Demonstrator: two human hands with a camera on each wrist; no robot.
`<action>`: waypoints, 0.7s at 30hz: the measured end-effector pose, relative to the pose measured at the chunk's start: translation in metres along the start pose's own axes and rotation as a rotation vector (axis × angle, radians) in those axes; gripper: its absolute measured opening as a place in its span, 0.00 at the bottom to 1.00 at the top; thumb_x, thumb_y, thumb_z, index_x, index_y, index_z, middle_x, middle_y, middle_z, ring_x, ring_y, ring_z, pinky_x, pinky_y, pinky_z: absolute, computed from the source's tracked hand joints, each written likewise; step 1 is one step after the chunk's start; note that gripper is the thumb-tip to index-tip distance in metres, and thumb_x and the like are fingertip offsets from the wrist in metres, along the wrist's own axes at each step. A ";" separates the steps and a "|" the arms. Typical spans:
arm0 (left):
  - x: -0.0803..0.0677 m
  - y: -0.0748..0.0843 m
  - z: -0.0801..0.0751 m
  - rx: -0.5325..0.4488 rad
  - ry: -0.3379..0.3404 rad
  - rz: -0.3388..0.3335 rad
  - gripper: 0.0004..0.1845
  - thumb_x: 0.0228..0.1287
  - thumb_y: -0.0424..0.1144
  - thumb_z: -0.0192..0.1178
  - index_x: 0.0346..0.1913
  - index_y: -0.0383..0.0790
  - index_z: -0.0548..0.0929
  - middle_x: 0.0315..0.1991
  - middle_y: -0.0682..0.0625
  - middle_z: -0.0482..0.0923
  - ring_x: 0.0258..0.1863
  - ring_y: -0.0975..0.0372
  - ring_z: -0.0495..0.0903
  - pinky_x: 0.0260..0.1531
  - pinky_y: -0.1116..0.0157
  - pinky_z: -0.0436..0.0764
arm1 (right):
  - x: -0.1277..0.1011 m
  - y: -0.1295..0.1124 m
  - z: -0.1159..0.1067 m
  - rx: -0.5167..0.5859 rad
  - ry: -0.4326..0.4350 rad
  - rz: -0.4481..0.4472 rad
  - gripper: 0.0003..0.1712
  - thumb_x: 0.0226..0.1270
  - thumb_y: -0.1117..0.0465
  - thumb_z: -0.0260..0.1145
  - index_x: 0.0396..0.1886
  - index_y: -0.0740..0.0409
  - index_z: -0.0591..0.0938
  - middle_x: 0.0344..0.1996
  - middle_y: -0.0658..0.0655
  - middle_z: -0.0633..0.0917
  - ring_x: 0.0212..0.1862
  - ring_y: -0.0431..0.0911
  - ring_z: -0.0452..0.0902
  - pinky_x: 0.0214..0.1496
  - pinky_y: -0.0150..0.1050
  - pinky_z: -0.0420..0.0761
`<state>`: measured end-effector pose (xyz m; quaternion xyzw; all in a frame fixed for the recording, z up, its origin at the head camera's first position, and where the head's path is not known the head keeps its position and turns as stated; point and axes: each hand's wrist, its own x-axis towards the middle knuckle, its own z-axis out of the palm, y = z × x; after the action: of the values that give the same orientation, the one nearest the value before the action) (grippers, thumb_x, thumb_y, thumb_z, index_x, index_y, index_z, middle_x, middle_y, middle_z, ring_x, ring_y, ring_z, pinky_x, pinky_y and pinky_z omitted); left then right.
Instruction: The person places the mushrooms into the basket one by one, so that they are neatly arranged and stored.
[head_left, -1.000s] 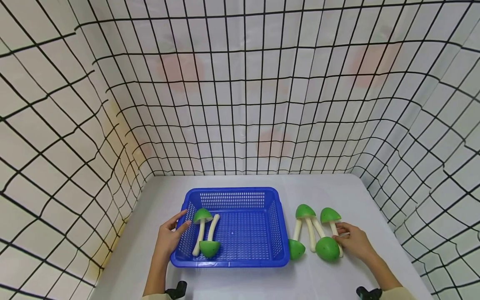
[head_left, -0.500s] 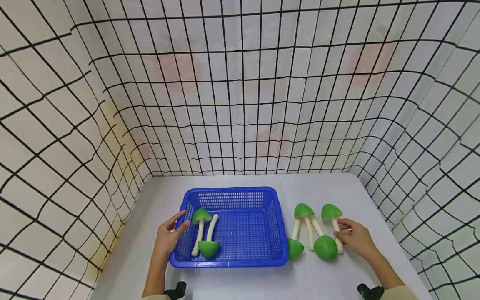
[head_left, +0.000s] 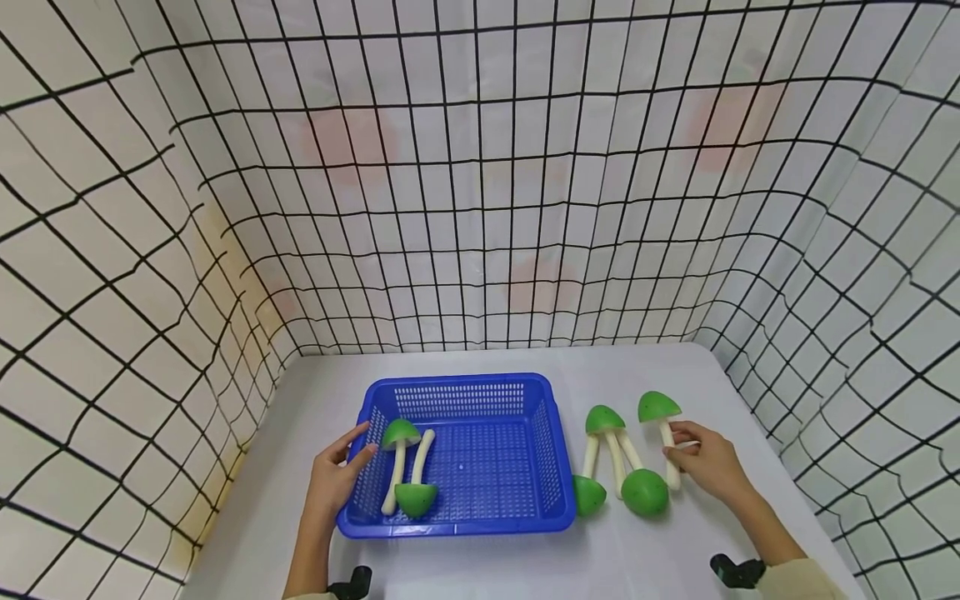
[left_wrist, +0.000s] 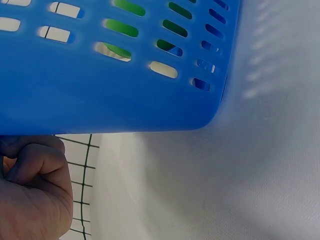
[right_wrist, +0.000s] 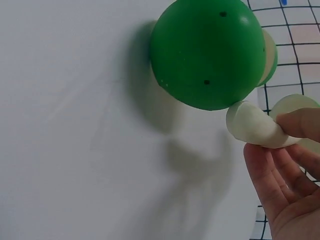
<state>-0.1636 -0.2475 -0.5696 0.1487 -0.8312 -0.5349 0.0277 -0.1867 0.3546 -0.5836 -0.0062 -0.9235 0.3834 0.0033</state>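
My left hand (head_left: 333,479) grips the left rim of a blue plastic basket (head_left: 457,529), thumb over the edge; in the left wrist view its curled fingers (left_wrist: 37,162) sit at the rim. Inside the basket's left side lie two toy mushrooms with green caps and pale stems, one cap at the back (head_left: 401,432), one at the front (head_left: 416,500). My right hand (head_left: 708,462) pinches another toy mushroom (head_left: 658,407) by its stem, cap pointing away. In the right wrist view that pale stem (right_wrist: 252,122) is between thumb and fingers, raised with a shadow below.
Three more green-capped mushrooms lie close together right of the basket: a far cap (head_left: 604,418), a near cap (head_left: 645,493), and one (head_left: 589,496) beside the basket's front right corner. A white table (head_left: 637,550) carries everything. Black-grid netting (head_left: 480,208) encloses the back and sides.
My right hand has taken hold of the mushroom at the far right and lifted it up and away from its neighbours. My left hand stays on the basket.
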 end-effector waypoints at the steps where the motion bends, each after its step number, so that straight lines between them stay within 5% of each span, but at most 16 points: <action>1: 0.000 0.000 0.000 -0.001 0.000 0.001 0.28 0.68 0.54 0.68 0.70 0.56 0.79 0.41 0.44 0.71 0.43 0.54 0.74 0.34 0.66 0.79 | 0.000 -0.002 0.000 0.004 0.002 -0.002 0.30 0.68 0.60 0.72 0.65 0.70 0.76 0.50 0.70 0.85 0.41 0.48 0.87 0.31 0.33 0.84; 14: -0.001 -0.001 -0.001 0.025 -0.001 -0.011 0.29 0.69 0.55 0.66 0.71 0.56 0.78 0.51 0.41 0.74 0.50 0.50 0.72 0.40 0.64 0.78 | 0.008 -0.027 0.000 0.058 0.043 -0.033 0.30 0.70 0.57 0.71 0.66 0.66 0.76 0.52 0.69 0.84 0.40 0.35 0.83 0.35 0.36 0.87; 21: 0.000 0.000 -0.002 0.014 -0.004 -0.006 0.28 0.69 0.53 0.67 0.71 0.56 0.78 0.44 0.44 0.70 0.48 0.52 0.71 0.37 0.64 0.76 | 0.013 -0.051 0.002 0.091 0.041 -0.059 0.29 0.70 0.57 0.71 0.66 0.65 0.77 0.51 0.67 0.85 0.38 0.32 0.83 0.36 0.39 0.88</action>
<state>-0.1631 -0.2493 -0.5690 0.1501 -0.8346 -0.5296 0.0233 -0.2007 0.3174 -0.5491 0.0134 -0.9047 0.4244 0.0340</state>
